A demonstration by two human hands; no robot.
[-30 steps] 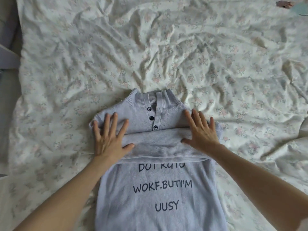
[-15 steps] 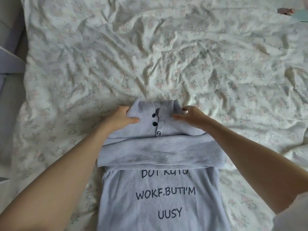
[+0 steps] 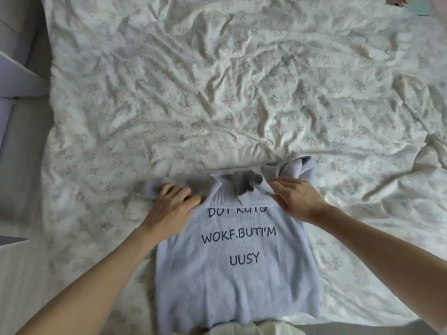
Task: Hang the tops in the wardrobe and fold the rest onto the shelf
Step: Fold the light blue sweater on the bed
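A pale lilac knitted sweater (image 3: 237,281) with dark printed lettering lies face up on the bed, hem toward me. Its collar end is bunched and partly turned over toward the lettering, blurred by motion. My left hand (image 3: 173,204) grips the folded fabric at the left shoulder. My right hand (image 3: 294,197) pinches the fabric at the collar's right side, with a sleeve end sticking up beyond it. The buttons are hidden in the bunched fabric.
The crumpled floral bedsheet (image 3: 242,93) covers most of the view. Grey furniture (image 3: 17,88) runs along the bed's left edge. A small pink and teal item (image 3: 408,4) lies at the far right corner. White fabric (image 3: 254,328) shows below the hem.
Both hands went from pressing flat on the folded sleeves to gripping the collar end, then pulled it toward me over the chest, covering the sleeve band.
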